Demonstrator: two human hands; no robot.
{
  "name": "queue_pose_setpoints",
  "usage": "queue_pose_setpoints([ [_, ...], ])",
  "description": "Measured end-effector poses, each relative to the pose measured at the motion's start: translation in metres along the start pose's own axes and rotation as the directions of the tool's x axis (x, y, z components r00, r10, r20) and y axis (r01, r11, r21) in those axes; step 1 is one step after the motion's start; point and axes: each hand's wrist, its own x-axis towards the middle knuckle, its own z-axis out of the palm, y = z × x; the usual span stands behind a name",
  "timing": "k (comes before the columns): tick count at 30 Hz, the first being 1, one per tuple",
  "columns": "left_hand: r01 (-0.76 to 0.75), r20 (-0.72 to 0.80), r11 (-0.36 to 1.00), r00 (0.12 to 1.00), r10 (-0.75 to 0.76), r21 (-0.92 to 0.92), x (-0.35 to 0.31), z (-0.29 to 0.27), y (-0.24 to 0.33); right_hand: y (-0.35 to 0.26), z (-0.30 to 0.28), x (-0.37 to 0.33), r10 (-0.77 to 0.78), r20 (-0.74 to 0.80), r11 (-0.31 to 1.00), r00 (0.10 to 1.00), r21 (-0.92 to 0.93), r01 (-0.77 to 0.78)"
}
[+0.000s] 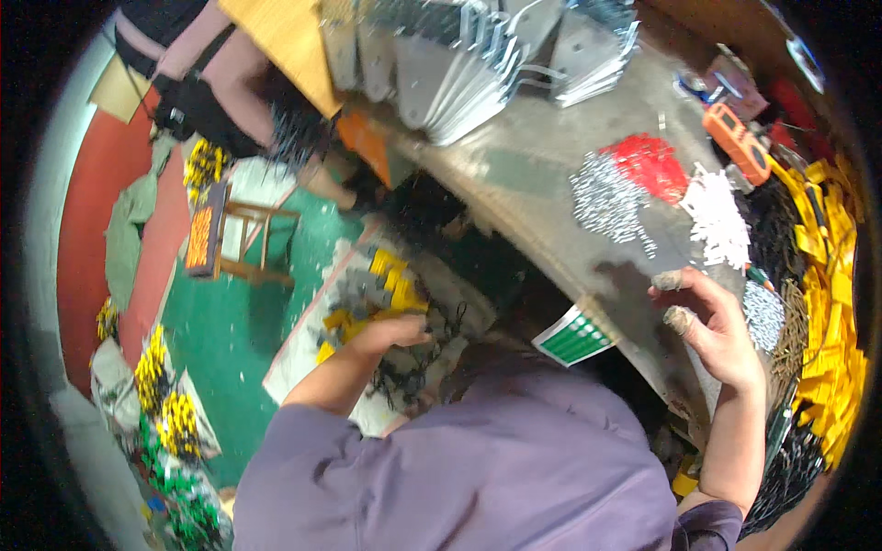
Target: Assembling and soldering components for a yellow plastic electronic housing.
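My right hand (717, 326) hovers over the near right part of the grey table (542, 197), thumb and forefinger apart and nothing between them. Its fingertips carry pale wrapping. Closest to it are a pile of small white pieces (715, 220), a pile of small silver metal pieces (606, 197) and a second silver heap (763, 317). Small red pieces (650, 165) lie against the first silver pile. Down at my left, my left hand (395, 332) is over yellow and grey parts (390, 283) on a pale sack (299, 354). Its fingers are blurred, and whatever they hold is hidden.
An orange handheld meter (735, 142) lies at the table's back right. Yellow pieces (827, 303) and black cables (790, 473) crowd the right edge. Grey plates (450, 78) stand at the back. A green-and-white card (574, 337) hangs at the table's edge; a wooden stool (243, 239) and another person (220, 78) are left.
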Motion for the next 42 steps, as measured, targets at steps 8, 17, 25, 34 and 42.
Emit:
queue_pose_setpoints([
  [8,-0.72,-0.861,0.69,0.307,0.406,0.069,-0.082,-0.284,0.274,0.013,0.001,-0.025,0.021,-0.115,0.997,0.993,0.076,-0.012],
  [17,-0.175,-0.881,0.878,-0.258,0.396,0.446,0.03,-0.381,0.289,0.04,-0.034,-0.065,-0.068,-0.309,0.989,0.949,-0.143,0.025],
  [25,-0.377,-0.877,0.792,-0.186,0.443,0.481,-0.01,-0.321,0.343,0.087,-0.144,-0.048,-0.205,-0.753,0.831,0.625,-0.472,-0.295],
  [34,-0.633,-0.636,0.595,0.202,0.745,0.495,-0.041,-0.206,0.383,0.098,-0.183,-0.012,-0.491,-0.498,0.38,0.715,-0.861,-0.339],
  [42,-0.653,-0.42,0.452,0.219,0.881,0.607,-0.043,-0.21,0.398,0.018,-0.132,-0.069,-0.169,-0.358,0.943,0.919,-0.331,0.044],
])
